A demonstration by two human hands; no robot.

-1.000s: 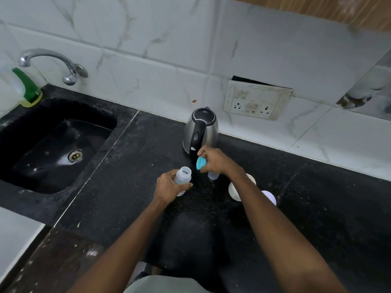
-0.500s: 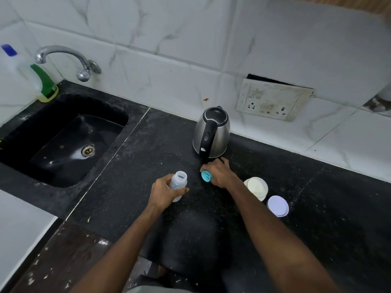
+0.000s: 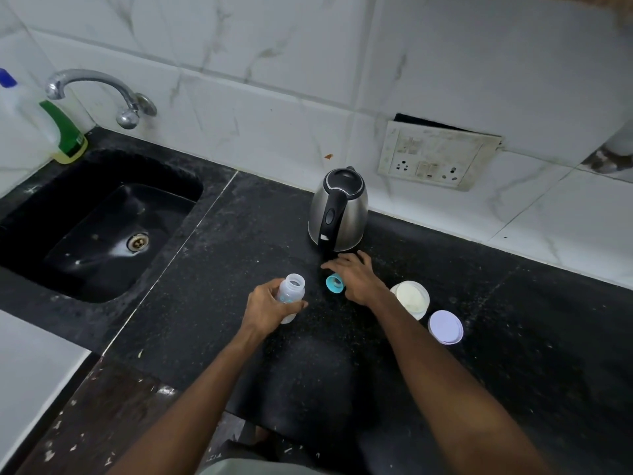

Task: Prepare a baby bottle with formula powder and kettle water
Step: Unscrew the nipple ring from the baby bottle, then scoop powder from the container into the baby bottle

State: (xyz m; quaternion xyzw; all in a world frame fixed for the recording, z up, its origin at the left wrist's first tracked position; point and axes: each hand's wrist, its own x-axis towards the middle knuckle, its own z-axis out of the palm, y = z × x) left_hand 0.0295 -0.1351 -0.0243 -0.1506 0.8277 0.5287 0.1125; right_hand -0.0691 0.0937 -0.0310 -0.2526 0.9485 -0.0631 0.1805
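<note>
The baby bottle [image 3: 292,292] stands open-mouthed on the black counter [image 3: 513,354], and the left hand [image 3: 270,306] grips it, fingers curled round its lower half. Just to its right lies the teal bottle cap [image 3: 335,283], on the counter and partly tucked under the right hand [image 3: 356,277]. That right hand is spread flat, fingers straight and relaxed, reaching toward the foot of the kettle [image 3: 339,210]; whether the palm touches the cap, I cannot tell. The kettle sits just behind the fingertips, steel body, black handle facing us, lid down. Right of the right wrist sits an open tub of pale formula powder [image 3: 411,298], the forearm crossing its near-left edge. Beside that, nearer the counter's front, its lilac lid [image 3: 445,327] lies flat. Farther out, a grimy socket panel [image 3: 438,156] hangs on the marble tiles behind the kettle. Away to the left is the black sink [image 3: 102,221], a chrome tap [image 3: 102,94] above it and a soap bottle [image 3: 65,135] in the corner.
</note>
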